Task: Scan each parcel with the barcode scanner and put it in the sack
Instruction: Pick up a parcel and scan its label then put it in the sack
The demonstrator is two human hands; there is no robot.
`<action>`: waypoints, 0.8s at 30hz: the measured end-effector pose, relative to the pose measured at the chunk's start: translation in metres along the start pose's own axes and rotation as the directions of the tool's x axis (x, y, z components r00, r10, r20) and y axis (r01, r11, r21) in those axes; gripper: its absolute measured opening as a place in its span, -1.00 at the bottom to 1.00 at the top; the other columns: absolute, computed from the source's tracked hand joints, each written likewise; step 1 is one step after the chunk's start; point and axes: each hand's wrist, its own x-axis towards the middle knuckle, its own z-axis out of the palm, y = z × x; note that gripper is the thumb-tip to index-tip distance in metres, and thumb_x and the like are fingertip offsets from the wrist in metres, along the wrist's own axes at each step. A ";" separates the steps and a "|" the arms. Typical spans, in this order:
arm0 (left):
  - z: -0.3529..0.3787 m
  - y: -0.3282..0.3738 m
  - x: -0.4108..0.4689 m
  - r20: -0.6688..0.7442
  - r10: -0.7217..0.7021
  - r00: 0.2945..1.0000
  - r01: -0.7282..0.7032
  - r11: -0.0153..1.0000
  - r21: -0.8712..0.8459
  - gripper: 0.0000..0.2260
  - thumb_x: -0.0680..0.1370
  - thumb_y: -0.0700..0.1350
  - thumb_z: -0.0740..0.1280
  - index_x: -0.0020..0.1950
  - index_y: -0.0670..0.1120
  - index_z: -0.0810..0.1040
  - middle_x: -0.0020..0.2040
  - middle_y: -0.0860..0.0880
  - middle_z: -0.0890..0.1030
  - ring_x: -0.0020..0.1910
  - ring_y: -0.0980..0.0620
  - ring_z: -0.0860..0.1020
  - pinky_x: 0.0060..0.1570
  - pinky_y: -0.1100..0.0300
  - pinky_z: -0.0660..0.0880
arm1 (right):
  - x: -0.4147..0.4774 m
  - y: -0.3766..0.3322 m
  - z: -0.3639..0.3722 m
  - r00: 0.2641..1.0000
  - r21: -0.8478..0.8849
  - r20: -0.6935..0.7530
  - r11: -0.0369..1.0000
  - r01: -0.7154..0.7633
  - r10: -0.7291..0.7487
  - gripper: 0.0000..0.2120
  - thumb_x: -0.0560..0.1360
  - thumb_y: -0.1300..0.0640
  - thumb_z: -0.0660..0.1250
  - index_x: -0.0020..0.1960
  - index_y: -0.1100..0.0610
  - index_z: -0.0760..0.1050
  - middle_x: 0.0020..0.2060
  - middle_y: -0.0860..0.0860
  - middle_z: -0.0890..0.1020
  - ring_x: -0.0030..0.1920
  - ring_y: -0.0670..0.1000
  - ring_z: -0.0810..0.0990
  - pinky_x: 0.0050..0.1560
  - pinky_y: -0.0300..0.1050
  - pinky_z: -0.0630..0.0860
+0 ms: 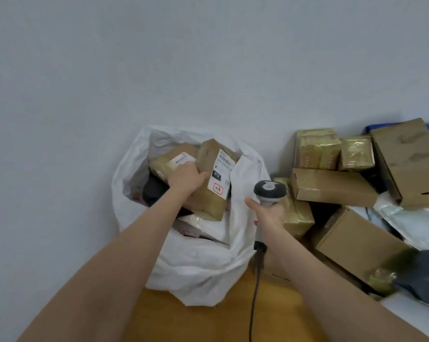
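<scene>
A white plastic sack point(203, 262) stands open against the wall, holding several parcels. My left hand point(187, 177) grips a brown cardboard parcel point(208, 193) with a white shipping label, inside the sack's mouth. Behind it lies another taped brown parcel point(174, 159) with a label. My right hand point(270, 213) holds a grey barcode scanner point(269, 191) by its handle, just right of the sack, head pointing up. Its dark cable point(255, 292) hangs down toward the floor.
A heap of cardboard parcels point(331, 183) and taped boxes point(317, 149) is stacked to the right, with a big box point(359, 240), grey and white mailer bags point(410, 218) and a blue thing behind. A wooden surface point(208, 322) lies below; a pale wall is behind.
</scene>
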 end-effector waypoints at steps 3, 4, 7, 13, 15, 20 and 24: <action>0.012 0.007 0.013 0.196 0.071 0.978 -0.070 0.997 -0.010 -0.68 0.48 0.14 0.36 -0.14 -0.11 0.45 -0.20 -0.05 0.54 -0.10 -0.09 0.57 -0.26 0.14 0.46 | 0.007 0.010 0.015 0.999 -0.169 -0.019 0.985 0.034 -0.038 -0.21 0.18 -0.10 0.64 0.28 0.18 0.44 0.18 0.10 0.61 0.23 0.20 0.55 0.06 -0.02 0.43; 0.017 0.007 0.014 0.195 0.093 0.976 -0.101 0.994 0.030 -0.69 0.47 0.14 0.35 -0.15 -0.11 0.44 -0.23 -0.02 0.51 -0.06 -0.10 0.57 -0.25 0.14 0.43 | 0.008 0.012 0.018 0.999 -0.203 -0.027 0.979 0.035 -0.041 -0.19 0.17 -0.11 0.65 0.28 0.17 0.42 0.17 0.09 0.60 0.22 0.20 0.55 0.02 -0.01 0.42; 0.031 -0.002 0.017 0.140 0.135 0.981 -0.139 0.990 0.022 -0.63 0.49 0.13 0.34 0.12 -0.12 0.51 0.02 -0.07 0.57 0.12 -0.11 0.53 -0.05 0.07 0.47 | 0.016 0.013 0.023 0.994 -0.277 -0.111 0.961 -0.018 -0.013 -0.37 0.28 0.05 0.61 0.25 0.13 0.42 0.13 0.11 0.60 0.18 0.22 0.56 0.10 0.10 0.50; 0.010 -0.029 0.029 -0.031 0.166 0.986 -0.165 0.986 0.014 -0.57 0.54 0.07 0.32 0.38 -0.02 0.43 0.26 -0.05 0.56 0.22 -0.08 0.50 0.08 0.04 0.44 | 0.006 -0.033 0.035 1.000 0.020 0.021 1.000 0.020 -0.020 -0.77 0.36 0.27 0.51 -0.14 0.17 0.45 -0.18 0.07 0.59 -0.12 0.09 0.59 -0.11 -0.04 0.56; 0.006 -0.024 0.029 -0.041 0.268 0.963 -0.259 0.954 0.154 -0.49 0.56 0.12 0.28 0.46 -0.05 0.34 0.38 -0.08 0.45 0.34 -0.11 0.39 0.23 0.01 0.38 | -0.009 -0.059 0.044 0.990 0.081 0.100 0.992 0.094 -0.102 -0.77 0.36 0.28 0.51 -0.20 0.10 0.45 -0.16 0.08 0.62 -0.10 0.09 0.61 -0.04 0.03 0.59; 0.024 -0.031 0.013 0.200 0.331 0.922 -0.385 0.830 0.402 -0.24 0.52 0.32 0.20 0.59 0.02 0.01 0.60 -0.03 -0.04 0.57 -0.08 -0.11 0.50 -0.15 -0.07 | -0.024 -0.073 0.039 0.984 0.136 0.117 0.983 0.120 -0.136 -0.77 0.42 0.30 0.45 -0.20 0.07 0.44 -0.18 0.05 0.61 -0.06 0.09 0.61 -0.07 -0.03 0.56; 0.044 -0.017 0.014 0.248 0.391 0.886 -0.459 0.812 0.361 -0.25 0.47 0.41 0.15 0.55 0.24 -0.09 0.60 -0.02 -0.17 0.55 -0.16 -0.20 0.42 -0.33 -0.20 | -0.021 -0.069 0.032 0.987 0.149 0.127 0.986 0.077 -0.097 -0.77 0.41 0.27 0.47 -0.17 0.05 0.44 -0.17 0.07 0.62 -0.11 0.08 0.61 -0.11 -0.01 0.55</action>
